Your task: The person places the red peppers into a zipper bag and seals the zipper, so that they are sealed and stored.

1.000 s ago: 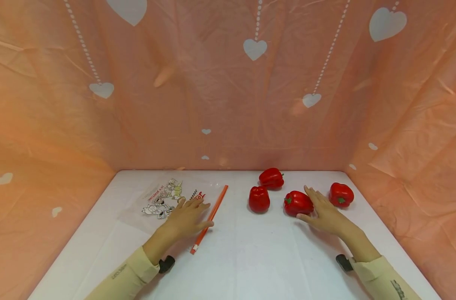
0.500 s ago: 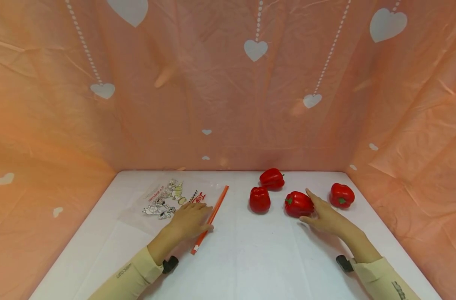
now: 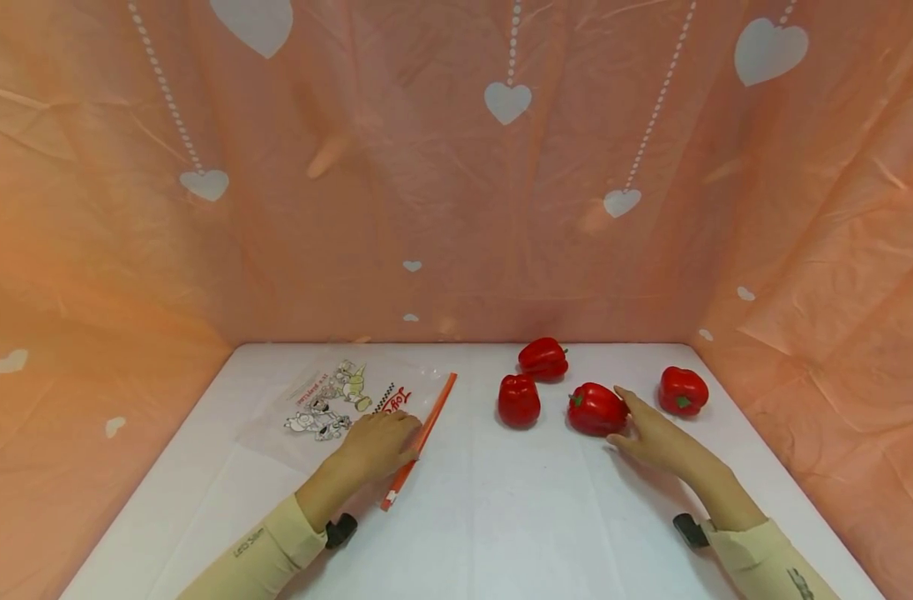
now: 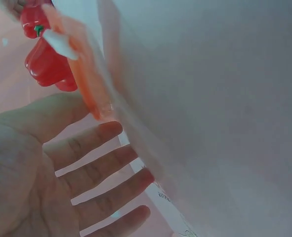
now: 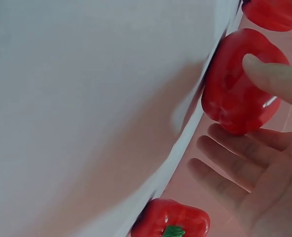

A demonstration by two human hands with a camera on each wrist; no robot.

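A clear plastic sleeve printed with cartoon figures lies flat on the left of the white table, an orange strip along its right edge. My left hand is over the sleeve, its thumb at the strip; in the left wrist view its fingers are nearly straight and spread beside the strip. On the right, a red bell pepper lies on its side. My right hand is at the pepper's right end. In the right wrist view its thumb overlaps the pepper, and its fingers extend loosely beneath.
Two more red bell peppers, one in front and one behind, stand left of the right hand. Another pepper sits near the table's right edge. Orange sheeting with white hearts encloses the table's back and sides.
My left hand has drawn its fingers in slightly towards the orange strip. The right hand has drawn back a little to the right from the pepper. Peppers and sleeve have stayed put.
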